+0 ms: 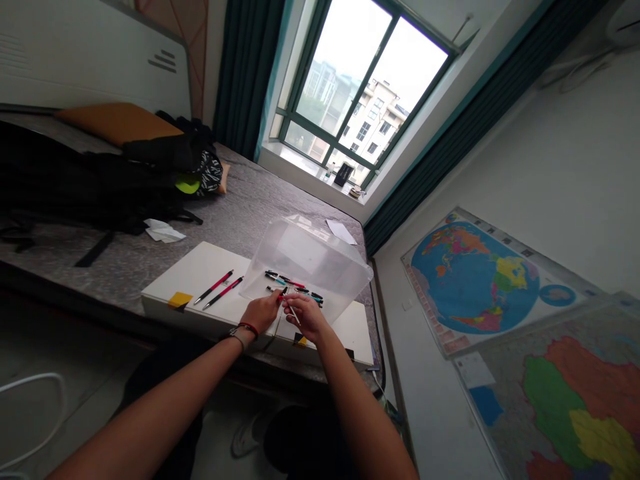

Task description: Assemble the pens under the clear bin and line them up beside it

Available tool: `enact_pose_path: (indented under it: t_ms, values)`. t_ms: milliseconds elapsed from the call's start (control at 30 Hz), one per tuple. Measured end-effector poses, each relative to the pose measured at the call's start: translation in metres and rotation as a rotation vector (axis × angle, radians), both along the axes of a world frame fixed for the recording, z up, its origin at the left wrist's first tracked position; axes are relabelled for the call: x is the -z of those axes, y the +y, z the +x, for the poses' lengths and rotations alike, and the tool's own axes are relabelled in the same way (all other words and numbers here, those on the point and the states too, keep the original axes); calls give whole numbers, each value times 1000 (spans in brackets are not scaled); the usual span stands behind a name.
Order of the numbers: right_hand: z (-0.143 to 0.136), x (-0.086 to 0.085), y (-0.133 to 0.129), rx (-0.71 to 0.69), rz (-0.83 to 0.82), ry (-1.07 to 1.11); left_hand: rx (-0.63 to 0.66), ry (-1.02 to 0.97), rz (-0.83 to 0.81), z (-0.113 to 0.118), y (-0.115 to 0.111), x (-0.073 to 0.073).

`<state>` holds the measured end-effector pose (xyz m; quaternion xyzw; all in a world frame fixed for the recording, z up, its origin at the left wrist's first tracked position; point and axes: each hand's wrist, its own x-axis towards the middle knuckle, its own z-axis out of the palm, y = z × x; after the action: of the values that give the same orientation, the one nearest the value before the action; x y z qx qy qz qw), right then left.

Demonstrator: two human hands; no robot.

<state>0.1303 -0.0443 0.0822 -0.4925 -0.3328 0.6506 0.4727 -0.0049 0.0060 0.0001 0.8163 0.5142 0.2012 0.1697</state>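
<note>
My left hand [263, 313], with bands on its wrist, is closed around a small red and dark piece that looks like part of a pen. Close beside it, my right hand [307, 316] pinches a thin, pale, pen-like rod [293, 312]. The fingertips of both hands nearly meet, so the joint between the pieces cannot be made out. Two red and black pens [223, 292] lie side by side to the left on a white box [200, 267]. Several black, red and teal pens [285, 279] lie beyond my hands at a translucent plastic bin [320, 257].
The white box stands on a grey mattress [250, 187], with yellow tape [180, 300] at its edge. A black bag [90, 180], crumpled tissue [164, 231] and white paper [342, 231] lie farther off. A wall with a world map [470, 280] borders the right side.
</note>
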Motion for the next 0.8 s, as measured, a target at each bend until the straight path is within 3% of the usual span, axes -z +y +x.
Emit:
enact_pose_path:
  t_ms: [500,800]
  values:
    - [-4,-1,-9,4,-48,-3,19,-8,-28,-1,-1,-5]
    - [-11,1,4,25,-32,28,46,-22,-86,-3,-1,-5]
